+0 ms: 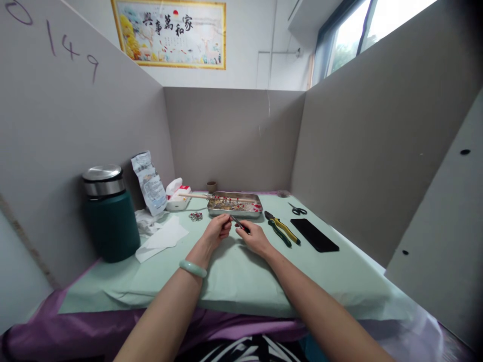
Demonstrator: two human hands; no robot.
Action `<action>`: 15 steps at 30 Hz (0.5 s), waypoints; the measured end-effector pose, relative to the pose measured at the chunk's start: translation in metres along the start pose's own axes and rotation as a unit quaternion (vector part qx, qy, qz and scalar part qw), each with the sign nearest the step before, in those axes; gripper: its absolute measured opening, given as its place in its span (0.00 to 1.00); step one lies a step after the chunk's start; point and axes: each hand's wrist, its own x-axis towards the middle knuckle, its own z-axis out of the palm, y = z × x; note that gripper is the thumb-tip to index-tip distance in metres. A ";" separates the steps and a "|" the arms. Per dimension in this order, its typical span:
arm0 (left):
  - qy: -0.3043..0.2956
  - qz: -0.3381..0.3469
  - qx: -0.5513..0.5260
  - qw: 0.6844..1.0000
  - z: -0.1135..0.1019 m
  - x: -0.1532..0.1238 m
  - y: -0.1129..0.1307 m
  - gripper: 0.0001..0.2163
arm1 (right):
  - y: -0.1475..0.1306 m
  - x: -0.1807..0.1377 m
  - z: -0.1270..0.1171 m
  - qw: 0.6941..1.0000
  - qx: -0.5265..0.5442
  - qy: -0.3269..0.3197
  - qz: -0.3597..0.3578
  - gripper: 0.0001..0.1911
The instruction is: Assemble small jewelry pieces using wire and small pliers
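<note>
My left hand [218, 231] rests on the pale green table cover [241, 281], fingers pinched together on something too small to make out. A jade bangle [192, 268] is on that wrist. My right hand [254, 236] lies just to its right, closed on a small dark pliers-like tool [239, 223] whose tip points at the left fingertips. Just beyond both hands stands a metal tray [234, 213] holding several small beads and bits, with a wooden stick [196, 196] lying across its far rim.
Green-and-yellow pliers [282, 229], small scissors [298, 209] and a black phone [314, 235] lie to the right. A dark green flask [109, 213], a printed pouch [149, 183], tissues [162, 239] and a white box [177, 196] stand on the left. Grey partition walls [234, 136] enclose the table.
</note>
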 end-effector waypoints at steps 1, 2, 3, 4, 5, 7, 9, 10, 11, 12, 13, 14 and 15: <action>0.003 -0.003 0.007 1.000 0.000 0.000 0.000 0.10 | 0.000 0.000 0.000 1.000 -0.010 0.003 -0.002 0.14; 0.005 -0.007 0.012 1.000 0.000 0.000 0.000 0.10 | 0.001 -0.001 0.000 1.000 -0.019 0.006 -0.003 0.14; 0.009 -0.010 0.016 1.000 0.000 0.000 -0.001 0.10 | 0.001 -0.001 0.001 1.000 -0.025 0.010 -0.004 0.14; 0.013 -0.012 0.018 1.000 0.000 0.001 -0.001 0.10 | 0.002 -0.001 0.001 0.999 -0.029 0.011 -0.006 0.14; 0.016 -0.014 0.020 1.000 0.000 0.001 -0.001 0.09 | 0.003 -0.001 0.001 0.999 -0.032 0.013 -0.007 0.14; 0.019 -0.017 0.020 0.999 0.000 0.002 -0.001 0.09 | 0.004 0.000 0.002 0.999 -0.033 0.014 -0.010 0.13; 0.018 -0.020 0.020 0.999 0.000 0.002 0.000 0.08 | 0.005 0.000 0.002 0.999 -0.029 0.015 -0.012 0.13; 0.018 -0.022 0.021 0.999 0.001 0.002 0.000 0.08 | 0.006 0.000 0.002 0.999 -0.026 0.014 -0.011 0.13; 0.018 -0.023 0.022 0.999 0.001 0.001 0.001 0.08 | 0.006 0.000 0.002 1.000 -0.022 0.012 -0.009 0.13; 0.019 -0.025 0.023 0.999 0.001 0.001 0.001 0.08 | 0.006 0.000 0.002 1.000 -0.017 0.010 -0.006 0.13; 0.019 -0.027 0.022 0.999 0.001 0.001 0.001 0.08 | 0.006 0.000 0.002 1.000 -0.011 0.008 -0.002 0.13; 0.015 -0.029 0.018 0.999 0.001 0.000 0.002 0.08 | 0.005 0.000 0.001 1.000 -0.004 0.006 0.002 0.13; 0.007 -0.032 0.009 0.999 0.001 -0.001 0.002 0.08 | 0.005 0.000 0.001 1.000 0.005 0.003 0.004 0.13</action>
